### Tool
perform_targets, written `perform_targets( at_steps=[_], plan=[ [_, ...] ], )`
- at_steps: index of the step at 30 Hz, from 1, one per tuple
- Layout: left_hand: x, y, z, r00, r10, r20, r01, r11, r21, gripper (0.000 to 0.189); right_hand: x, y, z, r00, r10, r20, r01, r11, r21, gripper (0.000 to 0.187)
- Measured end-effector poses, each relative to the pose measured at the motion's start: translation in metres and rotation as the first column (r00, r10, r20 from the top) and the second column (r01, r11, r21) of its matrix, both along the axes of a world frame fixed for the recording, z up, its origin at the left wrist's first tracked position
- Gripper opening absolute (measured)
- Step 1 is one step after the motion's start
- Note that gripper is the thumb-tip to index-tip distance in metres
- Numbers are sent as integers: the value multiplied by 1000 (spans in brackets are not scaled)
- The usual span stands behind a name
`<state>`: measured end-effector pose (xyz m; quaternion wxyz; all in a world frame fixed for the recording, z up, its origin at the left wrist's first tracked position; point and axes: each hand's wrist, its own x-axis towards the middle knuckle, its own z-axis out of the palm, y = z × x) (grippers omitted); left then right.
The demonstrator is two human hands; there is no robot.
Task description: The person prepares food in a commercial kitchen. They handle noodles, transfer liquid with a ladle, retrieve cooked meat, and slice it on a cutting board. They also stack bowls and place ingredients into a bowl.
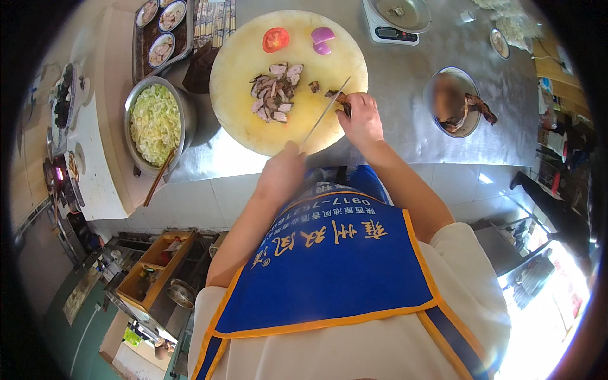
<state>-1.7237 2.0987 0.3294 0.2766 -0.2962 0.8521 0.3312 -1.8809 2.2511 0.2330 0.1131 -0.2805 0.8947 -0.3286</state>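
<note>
My left hand (285, 168) is closed around the handle of a kitchen knife (325, 111), its blade seen nearly edge-on and slanting over the right part of a round cutting board (237, 42). With my right hand (363, 118) I hold a dark brown piece of cooked meat (338, 96) against the board, its end beside the blade. One small cut chunk (314, 87) lies just left of the knife. A pile of sliced meat (275, 92) spreads over the board's middle. Beyond it are a tomato half (275, 40) and purple onion pieces (323, 35).
Left of the board stands a metal basin of shredded cabbage (154, 123), with chopsticks (159, 178) across its rim. A tray (186, 50) behind it carries small bowls of meat. A digital scale (394, 34) is at the back; a bowl of dark meat (458, 135) sits right on the steel table (403, 85).
</note>
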Motion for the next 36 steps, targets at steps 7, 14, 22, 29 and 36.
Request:
perform_targets(
  at_steps=[7, 14, 22, 29, 36],
  plan=[
    [-9, 3, -2, 998, 44, 55, -44, 999, 3, 30, 5, 7, -2, 999, 11, -54, -15, 996, -93, 31],
    [-11, 2, -6, 995, -94, 38, 93, 995, 33, 30, 18, 17, -5, 999, -7, 39, 6, 1000, 18, 29],
    [6, -12, -15, 994, 110, 6, -110, 992, -63, 31, -5, -10, -17, 963, 208, -170, -231, 964, -132, 23],
    [14, -4, 5, 1000, 14, -28, -15, 999, -39, 29, -6, -5, -19, 987, 115, -112, -129, 984, -126, 21],
    [4, 2, -17, 1000, 1, 11, -1, 1000, 5, 32, -4, -1, -20, 984, 137, -115, -152, 980, -128, 25]
  ],
)
